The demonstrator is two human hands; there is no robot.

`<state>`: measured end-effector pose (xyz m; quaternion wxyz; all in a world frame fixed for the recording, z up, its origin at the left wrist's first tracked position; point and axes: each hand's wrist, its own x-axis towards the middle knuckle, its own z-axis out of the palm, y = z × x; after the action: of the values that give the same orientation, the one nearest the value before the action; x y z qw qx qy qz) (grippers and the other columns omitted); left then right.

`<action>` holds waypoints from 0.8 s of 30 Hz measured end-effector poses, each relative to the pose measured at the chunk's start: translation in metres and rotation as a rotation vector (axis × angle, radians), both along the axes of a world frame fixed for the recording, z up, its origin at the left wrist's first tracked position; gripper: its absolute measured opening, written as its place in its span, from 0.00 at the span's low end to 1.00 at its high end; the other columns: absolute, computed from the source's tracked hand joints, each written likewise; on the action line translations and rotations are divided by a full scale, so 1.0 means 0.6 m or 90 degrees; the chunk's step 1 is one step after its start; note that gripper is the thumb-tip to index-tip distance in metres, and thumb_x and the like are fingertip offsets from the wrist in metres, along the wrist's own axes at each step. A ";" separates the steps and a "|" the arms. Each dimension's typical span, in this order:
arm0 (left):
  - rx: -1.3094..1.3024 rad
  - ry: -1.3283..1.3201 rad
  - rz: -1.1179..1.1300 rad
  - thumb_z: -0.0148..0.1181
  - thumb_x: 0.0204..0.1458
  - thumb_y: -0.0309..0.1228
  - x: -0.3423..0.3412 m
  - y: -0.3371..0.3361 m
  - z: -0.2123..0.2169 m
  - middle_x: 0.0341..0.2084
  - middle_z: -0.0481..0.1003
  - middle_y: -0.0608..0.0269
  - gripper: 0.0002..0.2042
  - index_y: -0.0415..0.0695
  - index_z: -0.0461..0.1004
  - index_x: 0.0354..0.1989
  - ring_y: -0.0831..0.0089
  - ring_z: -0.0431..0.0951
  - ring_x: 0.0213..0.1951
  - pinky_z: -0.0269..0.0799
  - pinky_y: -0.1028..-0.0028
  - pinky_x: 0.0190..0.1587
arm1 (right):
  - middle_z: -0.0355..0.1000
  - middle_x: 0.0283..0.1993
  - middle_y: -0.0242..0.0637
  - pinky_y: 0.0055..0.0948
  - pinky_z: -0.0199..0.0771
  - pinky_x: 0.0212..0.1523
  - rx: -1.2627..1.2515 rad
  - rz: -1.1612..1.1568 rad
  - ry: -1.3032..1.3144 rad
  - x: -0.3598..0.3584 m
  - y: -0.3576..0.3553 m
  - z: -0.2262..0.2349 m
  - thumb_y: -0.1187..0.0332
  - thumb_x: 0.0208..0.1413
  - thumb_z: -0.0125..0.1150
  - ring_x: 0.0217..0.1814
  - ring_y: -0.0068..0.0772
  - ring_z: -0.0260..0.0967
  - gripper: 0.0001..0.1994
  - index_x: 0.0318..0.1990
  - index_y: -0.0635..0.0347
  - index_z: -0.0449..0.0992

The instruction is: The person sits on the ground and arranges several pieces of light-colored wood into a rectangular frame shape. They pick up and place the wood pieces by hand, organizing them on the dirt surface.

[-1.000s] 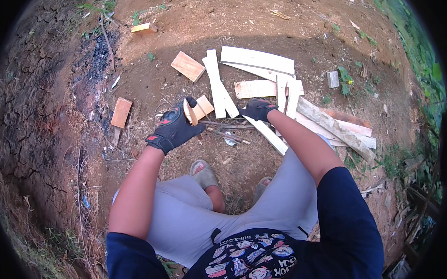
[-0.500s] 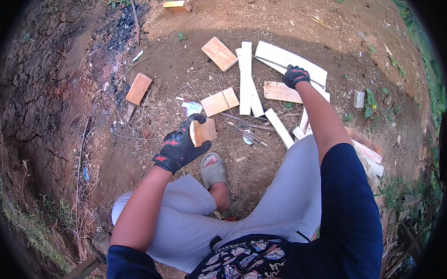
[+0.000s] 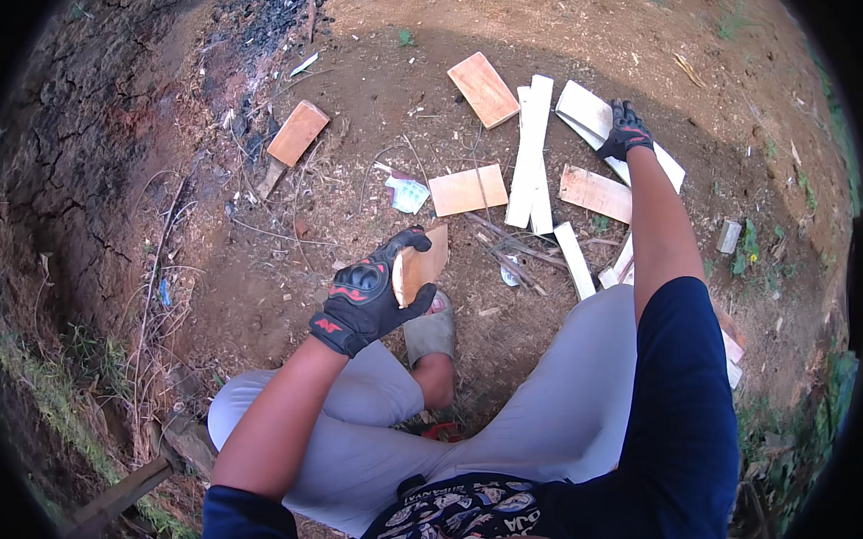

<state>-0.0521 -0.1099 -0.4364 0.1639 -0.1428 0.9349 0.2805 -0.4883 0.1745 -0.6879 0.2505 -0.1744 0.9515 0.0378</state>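
Observation:
In a black glove with red marks, my left hand [image 3: 374, 291] is closed round a short wooden block [image 3: 427, 262], held above the ground in front of my foot. At the far right, my right hand [image 3: 626, 132], gloved alike, rests on a pale wooden board [image 3: 583, 108] with its fingers stretched out. Just below that board lies a reddish wood piece [image 3: 596, 192]. To the left of it two long pale slats [image 3: 528, 159] lie partly across each other. My right forearm hides part of the ground and some wood.
Wood blocks lie about on the dirt: one far back [image 3: 483, 89], one mid-ground [image 3: 468, 189], one at left [image 3: 298, 134]. A crumpled wrapper [image 3: 408, 195] and thin sticks [image 3: 518, 242] are among them. A narrow slat [image 3: 574, 259] lies by my right knee. Charred ground is at far left.
The view has shifted, so the ground things sit further right. My right hand's fingers, curled before, are now extended over the pale board. My left hand still holds the block.

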 end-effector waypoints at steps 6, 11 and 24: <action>0.016 0.015 -0.019 0.73 0.56 0.46 -0.014 -0.013 -0.014 0.52 0.81 0.52 0.30 0.51 0.69 0.63 0.48 0.85 0.51 0.80 0.56 0.52 | 0.54 0.83 0.46 0.48 0.61 0.80 0.005 -0.038 0.047 0.037 0.015 -0.021 0.55 0.31 0.88 0.83 0.53 0.55 0.69 0.84 0.49 0.48; 0.007 -0.083 -0.035 0.71 0.56 0.50 -0.061 -0.005 0.004 0.54 0.80 0.50 0.32 0.49 0.68 0.64 0.48 0.84 0.53 0.79 0.57 0.55 | 0.65 0.72 0.48 0.49 0.64 0.75 0.003 0.146 0.199 0.113 0.055 -0.039 0.66 0.46 0.72 0.76 0.53 0.63 0.40 0.72 0.52 0.68; 0.132 -0.086 -0.175 0.77 0.53 0.37 -0.116 -0.080 -0.014 0.63 0.77 0.54 0.39 0.45 0.65 0.73 0.57 0.80 0.62 0.75 0.60 0.65 | 0.71 0.66 0.52 0.49 0.77 0.66 -0.689 0.146 0.071 0.433 -0.066 0.335 0.52 0.45 0.83 0.67 0.56 0.74 0.47 0.70 0.61 0.66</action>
<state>-0.1218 -0.1578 -0.4449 0.2773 -0.0146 0.8984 0.3401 -0.2286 0.1349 -0.4871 0.0686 -0.3782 0.8221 -0.4200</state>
